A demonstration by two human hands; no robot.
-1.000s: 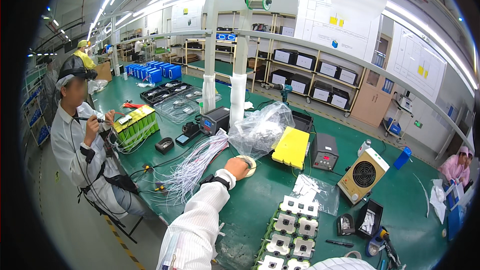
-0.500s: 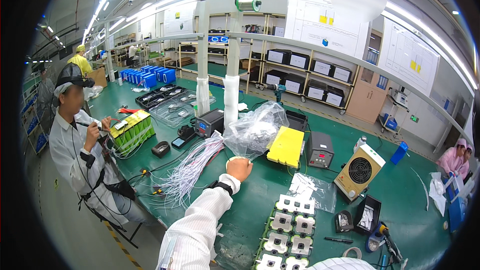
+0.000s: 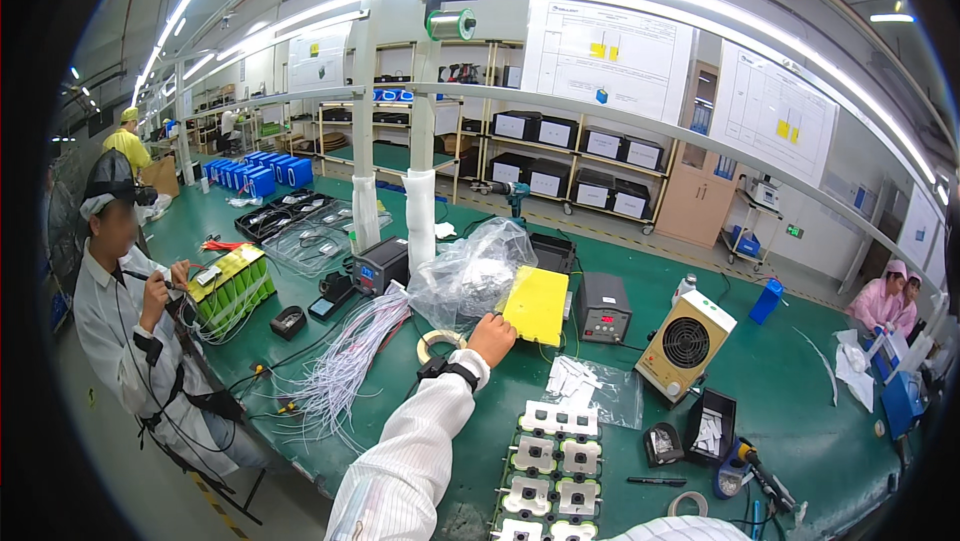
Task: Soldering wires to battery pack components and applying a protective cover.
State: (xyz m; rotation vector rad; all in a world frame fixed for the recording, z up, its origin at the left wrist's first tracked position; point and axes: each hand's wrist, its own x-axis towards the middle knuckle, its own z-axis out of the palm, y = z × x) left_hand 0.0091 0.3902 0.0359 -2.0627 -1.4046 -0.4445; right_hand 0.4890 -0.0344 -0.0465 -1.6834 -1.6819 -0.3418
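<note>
My left hand point(image 3: 492, 339), in a white striped sleeve with a black wristband, reaches over the green bench. Its bent fingers are at the near left corner of a flat yellow board point(image 3: 537, 303) and appear to grip its edge; the fingertips are partly hidden. A cream ring of tape point(image 3: 437, 345) lies just left of this hand. Of my right arm only a white sleeve point(image 3: 682, 531) shows at the lower edge; the hand is out of view. Between the arms sits a battery pack point(image 3: 530, 454) with metal plates on top.
A clear plastic bag point(image 3: 475, 276) lies behind the hand, and a bundle of white wires point(image 3: 345, 366) to its left. Rightward stand a soldering station point(image 3: 604, 306), a fan point(image 3: 688, 343) and a soldering iron point(image 3: 765, 471). At far left a co-worker point(image 3: 150, 341) handles a green battery pack point(image 3: 232, 293).
My left hand has moved from beside the tape ring rightward to the yellow board's corner, uncovering the ring. The whole view has shifted, with things now further left in it.
</note>
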